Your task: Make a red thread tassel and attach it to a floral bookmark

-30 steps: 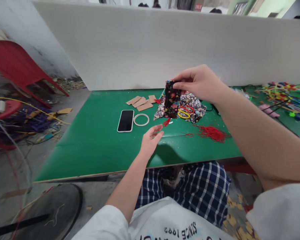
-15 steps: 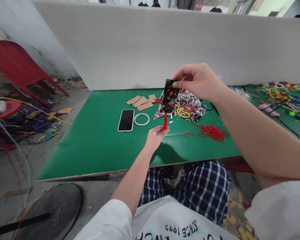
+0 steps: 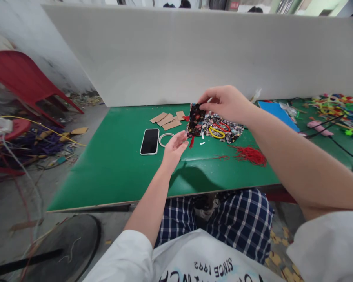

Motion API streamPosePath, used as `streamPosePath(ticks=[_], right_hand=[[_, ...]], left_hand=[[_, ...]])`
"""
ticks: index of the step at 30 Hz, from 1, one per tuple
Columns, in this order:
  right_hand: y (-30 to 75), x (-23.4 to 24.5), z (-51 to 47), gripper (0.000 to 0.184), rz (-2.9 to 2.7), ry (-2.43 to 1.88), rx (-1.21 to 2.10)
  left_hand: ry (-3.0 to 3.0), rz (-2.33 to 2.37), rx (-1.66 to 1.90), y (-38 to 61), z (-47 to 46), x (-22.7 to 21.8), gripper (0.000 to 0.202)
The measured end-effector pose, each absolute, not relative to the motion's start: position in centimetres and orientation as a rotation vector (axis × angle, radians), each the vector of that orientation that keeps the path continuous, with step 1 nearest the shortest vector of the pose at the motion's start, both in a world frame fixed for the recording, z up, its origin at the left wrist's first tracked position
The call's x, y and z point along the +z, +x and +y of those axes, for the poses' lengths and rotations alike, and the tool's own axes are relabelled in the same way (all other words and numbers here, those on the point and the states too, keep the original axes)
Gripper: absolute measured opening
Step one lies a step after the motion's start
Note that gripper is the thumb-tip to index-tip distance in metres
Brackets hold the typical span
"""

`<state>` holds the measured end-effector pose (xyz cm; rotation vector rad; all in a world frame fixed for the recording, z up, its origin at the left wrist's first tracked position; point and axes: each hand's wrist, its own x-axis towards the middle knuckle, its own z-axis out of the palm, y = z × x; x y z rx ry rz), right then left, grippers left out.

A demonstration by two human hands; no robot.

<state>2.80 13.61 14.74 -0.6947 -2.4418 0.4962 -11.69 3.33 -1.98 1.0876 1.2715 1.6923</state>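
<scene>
My right hand (image 3: 223, 102) pinches the top edge of a small black floral fabric pouch (image 3: 196, 119), held up above the table. A short red tassel (image 3: 191, 142) hangs from the pouch's bottom. Beside the lower left corner is my left hand (image 3: 176, 145), its fingers and thumb apart and the fingertips at the fabric edge. Behind the pouch lies a heap of floral fabric (image 3: 235, 131), with scissors (image 3: 217, 132) with yellow and red handles on it. Loose red threads (image 3: 251, 156) are spread to the right.
A phone (image 3: 150, 141) and a white ring (image 3: 164, 140) lie left of my hands on the green table (image 3: 106, 172). Cardboard pieces (image 3: 170, 122) are behind them. Rightward are a blue sheet (image 3: 278, 116), a pink glue gun (image 3: 320, 127) and colourful craft sticks. A white partition (image 3: 176, 58) stands at the back.
My left hand has let go of the red tassel and moved up and left to the pouch's lower corner. My right hand has lowered the pouch slightly, leftward.
</scene>
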Motion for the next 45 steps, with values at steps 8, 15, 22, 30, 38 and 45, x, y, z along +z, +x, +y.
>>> streamPosePath(ticks=[8,15,22,30,38,45], right_hand=[[2.4,13.5,13.5,0.011,-2.423,-0.671,0.565],[2.5,13.0,13.6,0.01,-2.402,-0.694,0.585],[2.5,12.5,13.5,0.013,-2.423,-0.711,0.578],[2.3,11.9,14.0,0.012,-2.434,-0.688,0.595],[2.2,11.3,14.3,0.011,-2.422,-0.715,0.564],[2.9,11.0,14.3,0.008,-2.414,-0.783,0.586]], left_hand=[[0.994,1.274,1.68,-9.8,3.8,-1.7,0.026],[0.905,1.273,1.74,-9.7,3.3,-1.9,0.03],[0.888,1.248,1.714,-9.7,3.0,-2.1,0.033],[0.876,1.254,1.701,-9.6,2.9,-2.6,0.031],[0.883,1.284,1.687,-9.6,2.9,-3.0,0.034],[0.959,1.384,1.625,-10.5,2.6,-2.7,0.033]])
